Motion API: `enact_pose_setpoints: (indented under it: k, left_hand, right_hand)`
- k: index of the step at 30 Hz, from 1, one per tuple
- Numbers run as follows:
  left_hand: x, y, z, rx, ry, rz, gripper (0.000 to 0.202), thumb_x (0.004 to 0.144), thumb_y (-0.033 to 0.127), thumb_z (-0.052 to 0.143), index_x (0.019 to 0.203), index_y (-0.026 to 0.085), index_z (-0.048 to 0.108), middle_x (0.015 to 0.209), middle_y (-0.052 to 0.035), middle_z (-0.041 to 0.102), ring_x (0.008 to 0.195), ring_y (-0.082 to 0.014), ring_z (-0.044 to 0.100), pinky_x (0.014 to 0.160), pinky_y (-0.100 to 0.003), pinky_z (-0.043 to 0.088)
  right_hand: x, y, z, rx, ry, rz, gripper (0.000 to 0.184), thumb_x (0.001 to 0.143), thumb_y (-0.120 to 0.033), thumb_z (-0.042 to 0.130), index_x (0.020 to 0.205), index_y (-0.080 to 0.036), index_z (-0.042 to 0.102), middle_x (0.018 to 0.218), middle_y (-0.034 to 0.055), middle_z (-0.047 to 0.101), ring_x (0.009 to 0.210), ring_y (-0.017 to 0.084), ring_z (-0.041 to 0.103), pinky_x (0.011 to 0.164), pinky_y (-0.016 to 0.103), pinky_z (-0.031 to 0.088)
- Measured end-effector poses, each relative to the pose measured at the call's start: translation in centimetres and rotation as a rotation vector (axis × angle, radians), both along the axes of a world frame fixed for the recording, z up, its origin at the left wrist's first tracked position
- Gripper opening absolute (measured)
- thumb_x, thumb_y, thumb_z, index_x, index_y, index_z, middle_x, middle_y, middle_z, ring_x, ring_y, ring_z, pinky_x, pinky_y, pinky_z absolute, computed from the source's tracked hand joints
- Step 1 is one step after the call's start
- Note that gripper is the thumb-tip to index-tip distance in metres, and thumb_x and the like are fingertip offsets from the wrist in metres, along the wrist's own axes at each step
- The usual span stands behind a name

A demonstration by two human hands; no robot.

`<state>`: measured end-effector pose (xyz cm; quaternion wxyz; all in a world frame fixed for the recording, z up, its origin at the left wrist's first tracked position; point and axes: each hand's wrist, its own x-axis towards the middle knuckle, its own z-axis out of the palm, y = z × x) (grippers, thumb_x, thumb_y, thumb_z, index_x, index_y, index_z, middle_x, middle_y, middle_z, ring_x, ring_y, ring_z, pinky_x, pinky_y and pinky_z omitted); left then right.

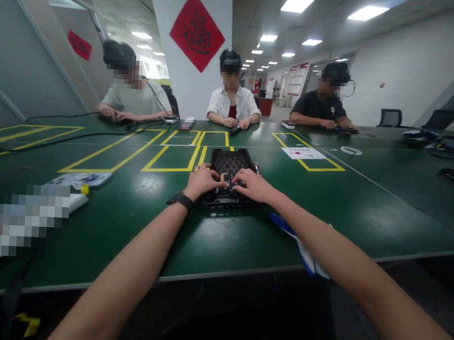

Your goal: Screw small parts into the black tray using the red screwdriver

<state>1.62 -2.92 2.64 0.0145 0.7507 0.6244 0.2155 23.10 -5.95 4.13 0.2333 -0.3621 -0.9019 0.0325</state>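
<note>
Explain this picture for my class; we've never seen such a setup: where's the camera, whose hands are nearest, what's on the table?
No machine here: these are a person's left hand and right hand, both bare, seen from a camera on that person's head, looking forward and down. Both reach into a black tray; whether either grips something is too small to tell. The green table also bears yellow outlines, a white sheet and, near its front edge, a blue-and-white object. Three other people sit across it.

Head view, I see left hand (203,181) and right hand (252,184) at black tray (229,200). Green table (192,249) beneath, yellow outlines (166,170) beyond; three people (236,103) opposite.
</note>
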Motion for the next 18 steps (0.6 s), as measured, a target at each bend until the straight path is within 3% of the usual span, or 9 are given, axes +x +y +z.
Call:
enact_pose_setpoints:
  k: [8,11,15,18]
  left_hand:
    - [-0.16,0.15,0.02,0.000,-0.007,-0.055,0.026,0.068,0.047,0.065,0.088,0.032,0.074,0.121,-0.0052,0.051,0.122,-0.0314,0.036,0.101,-0.042,0.032]
    - [-0.09,-0.04,-0.03,0.015,-0.011,-0.052,0.035,0.069,0.055,0.062,0.093,0.032,0.072,0.130,-0.0059,0.045,0.127,-0.0337,0.030,0.103,-0.046,0.028]
    - [0.01,0.08,-0.22,-0.026,-0.005,-0.056,0.057,0.060,0.068,0.062,0.105,0.034,0.068,0.142,-0.0037,0.033,0.132,-0.0368,0.021,0.106,-0.050,0.022]
    - [-0.03,0.47,-0.28,-0.082,0.013,-0.078,0.047,0.063,0.060,0.065,0.104,0.036,0.067,0.142,0.0002,0.032,0.134,-0.0341,0.021,0.108,-0.045,0.023]
  right_hand:
    - [-0.02,0.08,0.00,-0.008,-0.014,-0.016,0.027,0.083,-0.029,0.054,0.106,-0.018,0.061,0.107,0.0079,0.057,0.104,0.020,0.049,0.094,0.036,0.038]
    - [-0.04,0.21,-0.17,0.003,-0.061,-0.047,0.035,0.082,-0.032,0.055,0.115,-0.019,0.058,0.114,0.0089,0.056,0.110,0.022,0.046,0.096,0.038,0.036]
    - [-0.11,0.38,-0.27,-0.002,-0.161,-0.103,0.047,0.083,-0.036,0.053,0.125,-0.017,0.051,0.128,0.0116,0.051,0.119,0.025,0.042,0.099,0.041,0.034]
    - [-0.27,0.18,-0.01,0.001,-0.217,-0.085,0.043,0.085,-0.036,0.050,0.123,-0.017,0.053,0.122,0.0118,0.055,0.114,0.025,0.046,0.096,0.040,0.037]
